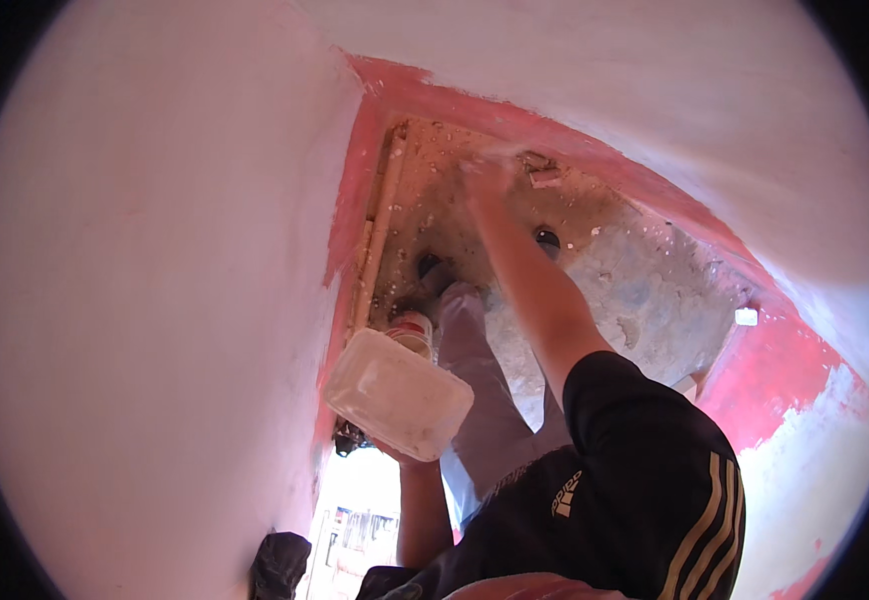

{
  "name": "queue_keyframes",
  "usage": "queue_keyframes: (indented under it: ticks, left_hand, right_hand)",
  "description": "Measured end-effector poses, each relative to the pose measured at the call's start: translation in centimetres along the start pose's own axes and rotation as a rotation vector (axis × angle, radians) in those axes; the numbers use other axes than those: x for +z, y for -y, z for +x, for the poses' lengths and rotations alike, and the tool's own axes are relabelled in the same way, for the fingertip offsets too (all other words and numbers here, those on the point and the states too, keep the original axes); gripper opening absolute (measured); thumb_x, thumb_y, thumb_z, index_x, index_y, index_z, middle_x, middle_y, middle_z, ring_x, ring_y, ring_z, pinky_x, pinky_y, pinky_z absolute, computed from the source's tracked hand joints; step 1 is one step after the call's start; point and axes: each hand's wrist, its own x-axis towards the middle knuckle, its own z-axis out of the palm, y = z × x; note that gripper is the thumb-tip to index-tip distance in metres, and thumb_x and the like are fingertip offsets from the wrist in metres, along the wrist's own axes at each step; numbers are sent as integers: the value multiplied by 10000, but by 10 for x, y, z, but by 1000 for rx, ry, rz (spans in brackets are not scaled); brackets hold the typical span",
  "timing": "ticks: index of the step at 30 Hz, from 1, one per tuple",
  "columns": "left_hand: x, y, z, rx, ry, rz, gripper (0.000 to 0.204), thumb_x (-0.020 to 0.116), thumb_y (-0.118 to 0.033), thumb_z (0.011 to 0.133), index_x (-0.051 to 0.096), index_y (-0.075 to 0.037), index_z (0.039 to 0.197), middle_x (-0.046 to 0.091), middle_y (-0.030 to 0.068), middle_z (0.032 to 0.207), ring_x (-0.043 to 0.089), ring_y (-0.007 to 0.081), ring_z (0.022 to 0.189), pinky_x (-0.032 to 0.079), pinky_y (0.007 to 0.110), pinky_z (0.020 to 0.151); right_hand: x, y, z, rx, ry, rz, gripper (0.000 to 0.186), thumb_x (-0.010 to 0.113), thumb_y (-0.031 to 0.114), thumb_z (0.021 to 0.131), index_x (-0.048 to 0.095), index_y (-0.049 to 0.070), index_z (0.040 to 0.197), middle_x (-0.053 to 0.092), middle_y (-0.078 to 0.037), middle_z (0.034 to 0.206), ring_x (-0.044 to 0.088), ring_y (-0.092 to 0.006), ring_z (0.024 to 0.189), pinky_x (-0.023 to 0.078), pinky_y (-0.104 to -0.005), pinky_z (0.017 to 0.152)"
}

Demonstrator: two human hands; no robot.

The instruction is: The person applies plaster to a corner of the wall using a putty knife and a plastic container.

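My left hand [407,455] grips a whitish rectangular plastic tub [400,392] at its near edge; most of its fingers are hidden by the tub. Whether anything lies in the tub, I cannot tell. My right arm reaches far forward over the dirty floor. At its end my right hand [487,178] is smeared by motion, close to the far corner, so its fingers and anything in them do not show. Just beyond the tub stands a round red-and-white bucket [412,330], partly covered by it.
Pale walls [175,280] with a red-painted lower band [555,140] meet at the far corner. Small rubble pieces [545,177] lie near the right wall's base. A long plank-like strip [380,220] runs along the left wall. Below are my dark shoes [548,240]. A black bag [280,562] is at lower left.
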Motion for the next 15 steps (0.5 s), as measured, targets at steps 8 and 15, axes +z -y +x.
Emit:
queue_keyframes:
  ticks: [8, 15]
  left_hand:
    - [-9, -2, -7, -15, 15, 71, 734, 560, -513, 919, 310, -85, 1460, 434, 120, 1430, 558, 309, 1205, 445, 433, 1043]
    - [-26, -36, -4, 24, 25, 324, 764, 554, -529, 922, 288, -88, 1486, 420, 120, 1458, 550, 311, 1228, 436, 436, 1065]
  right_hand:
    - [-41, 22, 41, -2, 99, -201, 262, 529, 283, 924, 614, 64, 1041, 617, -108, 1038, 599, -259, 922, 469, -386, 815]
    - [-67, -6, 17, -105, 134, -199, 272, 539, 285, 915, 634, 61, 1037, 631, -117, 1069, 608, -275, 959, 473, -399, 854]
